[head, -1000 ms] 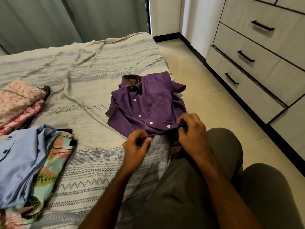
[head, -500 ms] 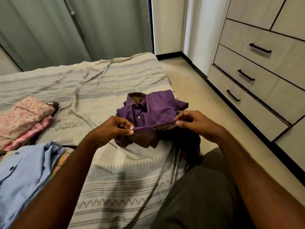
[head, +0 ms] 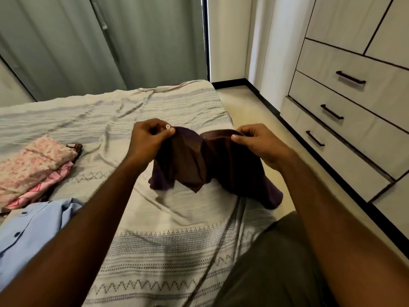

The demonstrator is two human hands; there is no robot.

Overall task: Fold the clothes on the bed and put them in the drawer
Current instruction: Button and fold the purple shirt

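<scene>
Left hand (head: 148, 140), right hand (head: 257, 142) pinch limp purple shirt (head: 199, 165) above woven striped bedspread (head: 168, 240).

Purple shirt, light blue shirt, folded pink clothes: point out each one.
purple shirt (head: 212, 165): head view, on the hanging fabric between the two hands.
light blue shirt (head: 37, 229): head view, on its front near the dark buttons.
folded pink clothes (head: 33, 162): head view, on the top floral piece.
</scene>
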